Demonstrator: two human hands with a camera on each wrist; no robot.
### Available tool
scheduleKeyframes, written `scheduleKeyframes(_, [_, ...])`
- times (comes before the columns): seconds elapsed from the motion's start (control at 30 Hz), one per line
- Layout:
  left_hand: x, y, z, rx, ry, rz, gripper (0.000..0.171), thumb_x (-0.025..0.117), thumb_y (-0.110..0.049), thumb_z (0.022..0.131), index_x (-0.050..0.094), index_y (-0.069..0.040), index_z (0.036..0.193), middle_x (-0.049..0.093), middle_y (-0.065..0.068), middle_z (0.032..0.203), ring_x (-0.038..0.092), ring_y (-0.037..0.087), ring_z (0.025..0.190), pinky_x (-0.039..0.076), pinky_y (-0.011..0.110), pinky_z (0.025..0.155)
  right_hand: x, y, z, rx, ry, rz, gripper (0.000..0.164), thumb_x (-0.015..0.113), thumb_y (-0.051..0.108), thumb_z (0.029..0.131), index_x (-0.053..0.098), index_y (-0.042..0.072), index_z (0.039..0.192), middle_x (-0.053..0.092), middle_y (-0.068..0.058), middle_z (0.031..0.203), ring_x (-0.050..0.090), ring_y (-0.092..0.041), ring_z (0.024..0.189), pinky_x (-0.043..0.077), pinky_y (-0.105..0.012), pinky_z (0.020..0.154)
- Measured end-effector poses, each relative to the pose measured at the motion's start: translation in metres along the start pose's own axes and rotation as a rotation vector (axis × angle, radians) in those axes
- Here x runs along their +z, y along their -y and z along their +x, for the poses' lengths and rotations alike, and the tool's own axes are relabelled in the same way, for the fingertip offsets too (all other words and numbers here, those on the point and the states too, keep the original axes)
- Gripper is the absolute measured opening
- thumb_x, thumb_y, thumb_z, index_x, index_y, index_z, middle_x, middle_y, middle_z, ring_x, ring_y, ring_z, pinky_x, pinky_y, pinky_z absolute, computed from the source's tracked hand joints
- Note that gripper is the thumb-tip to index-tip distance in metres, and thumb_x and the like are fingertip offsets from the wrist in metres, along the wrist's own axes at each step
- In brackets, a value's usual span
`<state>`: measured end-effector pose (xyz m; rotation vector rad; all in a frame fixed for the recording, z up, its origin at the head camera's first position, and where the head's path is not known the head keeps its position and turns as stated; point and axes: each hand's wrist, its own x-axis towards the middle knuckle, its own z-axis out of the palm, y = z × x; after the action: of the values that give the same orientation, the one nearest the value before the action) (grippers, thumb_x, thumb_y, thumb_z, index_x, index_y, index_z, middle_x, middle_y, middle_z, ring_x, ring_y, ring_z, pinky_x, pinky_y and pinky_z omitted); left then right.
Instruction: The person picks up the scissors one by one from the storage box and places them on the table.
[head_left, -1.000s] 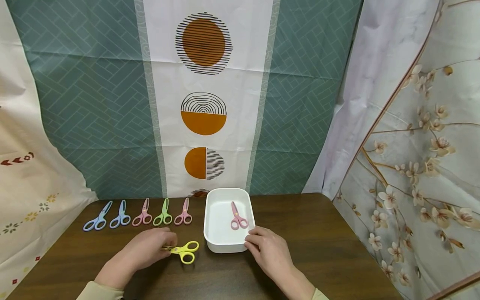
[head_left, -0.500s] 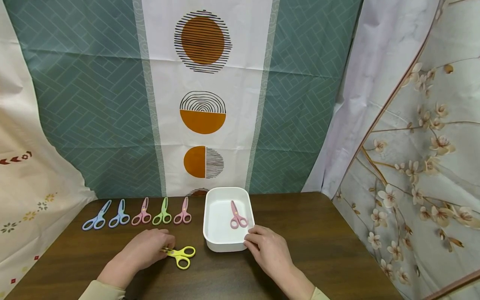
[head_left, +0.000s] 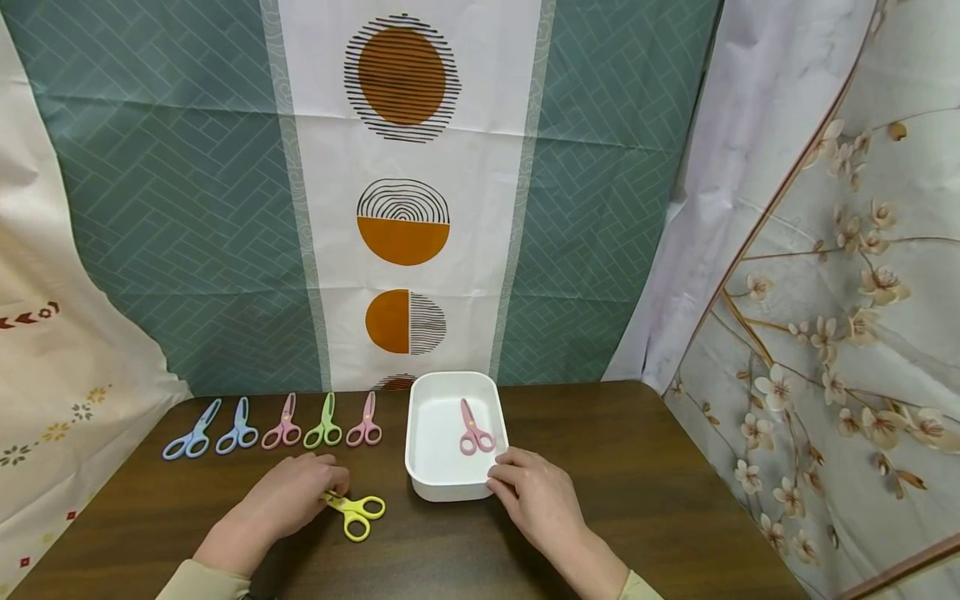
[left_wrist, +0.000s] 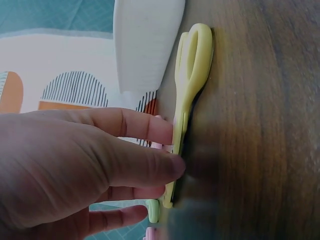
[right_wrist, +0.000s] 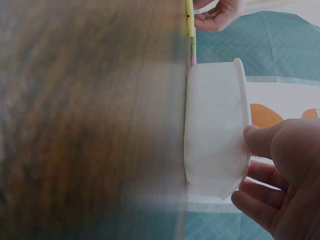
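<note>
Yellow scissors (head_left: 357, 515) lie low over the table, their handles pointing right and toward me. My left hand (head_left: 288, 498) pinches them by the blade end between thumb and fingers; in the left wrist view the thumb (left_wrist: 167, 167) covers part of the blades. To the right stands a white plastic bin (head_left: 452, 492) with pink scissors (head_left: 472, 432) inside. My right hand (head_left: 536, 500) holds the bin's near right corner, thumb on the outside of the rim in the right wrist view.
Along the table's back left lies a row of scissors: two blue pairs (head_left: 197, 435) (head_left: 237, 432), a pink pair (head_left: 282, 427), a green pair (head_left: 323, 427) and another pink pair (head_left: 364, 425). A patterned curtain (head_left: 405, 225) hangs behind the dark wooden table (head_left: 600, 467).
The yellow scissors' handles have swung toward me and slightly left, while my left hand stays nearly in place. My right hand and the bin have not moved.
</note>
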<state>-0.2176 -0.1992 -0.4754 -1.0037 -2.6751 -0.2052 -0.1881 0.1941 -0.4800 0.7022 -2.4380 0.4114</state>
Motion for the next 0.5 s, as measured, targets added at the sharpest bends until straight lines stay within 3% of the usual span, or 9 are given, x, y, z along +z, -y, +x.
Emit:
scheduleKeyframes(0.3, [0.0047, -0.0017, 0.0032, -0.065, 0.019, 0.041, 0.046, 0.080, 0.015, 0.077, 0.067, -0.029, 0.080, 0.056, -0.011, 0.080, 0.059, 0.017, 0.072, 0.048, 0.040, 0.061, 0.0006, -0.0009, 0.0001, -0.005, -0.005, -0.001, 0.008, 0.091, 0.024, 0.093, 0.084, 0.023, 0.095, 0.076, 0.007, 0.109, 0.073, -0.015, 0.101, 0.063, -0.038, 0.082])
scheduleKeyframes(0.5, [0.0064, -0.0026, 0.0049, -0.087, 0.032, 0.054, 0.048, 0.079, 0.017, 0.077, 0.068, -0.029, 0.081, 0.055, -0.012, 0.081, 0.061, 0.017, 0.074, 0.050, 0.042, 0.064, 0.0000, -0.0004, 0.0003, 0.003, 0.004, 0.001, 0.007, 0.091, 0.024, 0.093, 0.085, 0.022, 0.095, 0.076, 0.007, 0.109, 0.073, -0.015, 0.100, 0.063, -0.038, 0.082])
